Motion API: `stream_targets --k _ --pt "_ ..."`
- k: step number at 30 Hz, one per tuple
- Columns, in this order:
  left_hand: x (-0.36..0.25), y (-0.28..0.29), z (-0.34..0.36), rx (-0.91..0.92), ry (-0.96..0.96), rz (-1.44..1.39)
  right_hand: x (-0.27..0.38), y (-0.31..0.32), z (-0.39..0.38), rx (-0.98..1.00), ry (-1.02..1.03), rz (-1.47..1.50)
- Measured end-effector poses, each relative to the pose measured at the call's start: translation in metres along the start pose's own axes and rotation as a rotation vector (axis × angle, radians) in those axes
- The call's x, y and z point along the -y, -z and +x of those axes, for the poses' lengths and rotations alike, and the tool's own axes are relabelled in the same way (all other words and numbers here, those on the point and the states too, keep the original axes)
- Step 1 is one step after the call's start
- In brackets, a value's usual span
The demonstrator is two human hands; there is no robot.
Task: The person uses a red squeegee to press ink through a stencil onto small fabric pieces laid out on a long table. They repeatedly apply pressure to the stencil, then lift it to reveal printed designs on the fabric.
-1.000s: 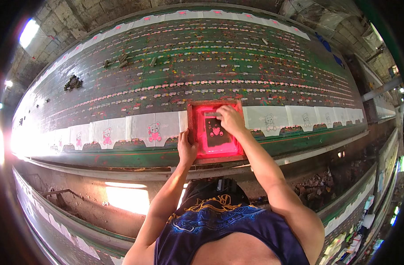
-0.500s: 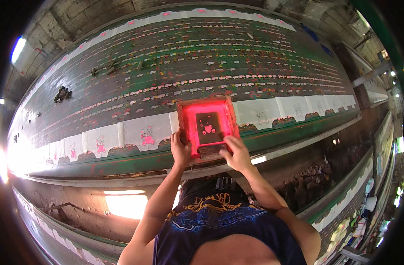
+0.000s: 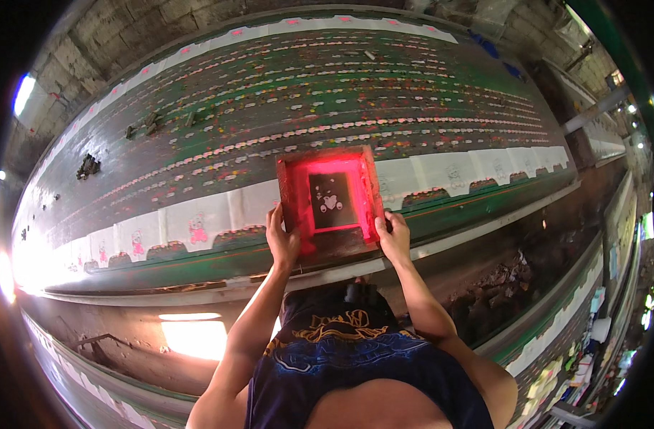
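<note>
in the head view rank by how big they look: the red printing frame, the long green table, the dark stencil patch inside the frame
1. long green table
2. red printing frame, held by both hands
3. dark stencil patch, smallest

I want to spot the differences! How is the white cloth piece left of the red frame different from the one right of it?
The white cloth piece left of the red printing frame carries a pink picture; the white cloth piece to its right shows only a faint outline. Both lie in one row on the long green table.

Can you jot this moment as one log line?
left hand: grips frame | right hand: grips frame | frame: on white cloth | table: green
</note>
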State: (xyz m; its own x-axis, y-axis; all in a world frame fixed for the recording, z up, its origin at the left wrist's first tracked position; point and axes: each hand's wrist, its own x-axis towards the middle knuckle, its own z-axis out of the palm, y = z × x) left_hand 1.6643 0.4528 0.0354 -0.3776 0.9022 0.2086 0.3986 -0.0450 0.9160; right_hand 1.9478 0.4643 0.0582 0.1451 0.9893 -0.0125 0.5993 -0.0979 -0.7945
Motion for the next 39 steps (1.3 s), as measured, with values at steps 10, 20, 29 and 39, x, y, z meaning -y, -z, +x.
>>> stream_targets --k 10,20,29,39 --pt "-0.038 -0.135 -0.028 0.011 0.07 0.069 -0.086 0.1 0.064 0.085 0.009 -0.05" --pt "-0.037 -0.149 -0.028 0.012 0.15 0.188 -0.109 0.109 0.075 0.166 0.038 -0.022" --pt "-0.025 -0.151 -0.029 -0.035 0.007 0.306 -0.035 0.11 0.041 0.435 0.749 -0.153" --pt "-0.022 -0.151 -0.031 -0.028 0.031 0.272 -0.037 0.092 0.053 0.395 0.743 -0.156"
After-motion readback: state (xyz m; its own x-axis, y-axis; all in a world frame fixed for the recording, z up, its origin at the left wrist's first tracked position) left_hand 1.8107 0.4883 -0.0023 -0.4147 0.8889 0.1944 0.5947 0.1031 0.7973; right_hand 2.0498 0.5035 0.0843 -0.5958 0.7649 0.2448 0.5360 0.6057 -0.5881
